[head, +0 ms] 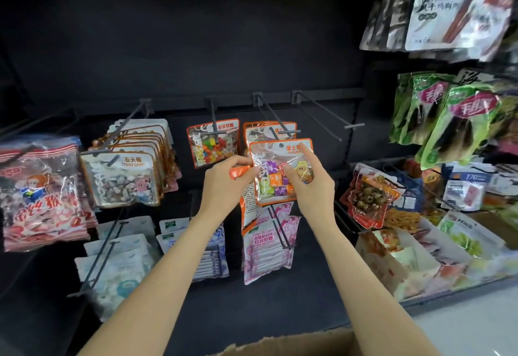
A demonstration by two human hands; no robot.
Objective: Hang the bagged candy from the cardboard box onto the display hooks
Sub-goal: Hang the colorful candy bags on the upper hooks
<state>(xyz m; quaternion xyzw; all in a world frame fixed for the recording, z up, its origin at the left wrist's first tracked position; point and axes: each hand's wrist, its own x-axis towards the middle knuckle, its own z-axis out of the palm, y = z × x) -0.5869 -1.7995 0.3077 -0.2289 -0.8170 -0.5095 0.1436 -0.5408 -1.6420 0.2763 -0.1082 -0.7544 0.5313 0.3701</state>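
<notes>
An orange-edged candy bag (pixel 273 172) with coloured wrapped sweets is held up in front of a black display hook (pixel 276 120). My left hand (pixel 224 184) pinches the bag's left edge and grips another orange bag behind it. My right hand (pixel 311 184) holds the bag's right side, its forefinger pointing up along the top corner. One matching bag (pixel 269 128) hangs on that hook behind. The cardboard box (pixel 294 344) shows only its rim at the bottom edge.
Stone-candy bags (pixel 123 176) fill the hook to the left, a jelly-bean bag (pixel 213 142) hangs at centre. An empty double hook (pixel 328 116) juts out at right. Pink bags (pixel 269 240) hang below. Green snack bags (pixel 448 120) and bins crowd the right.
</notes>
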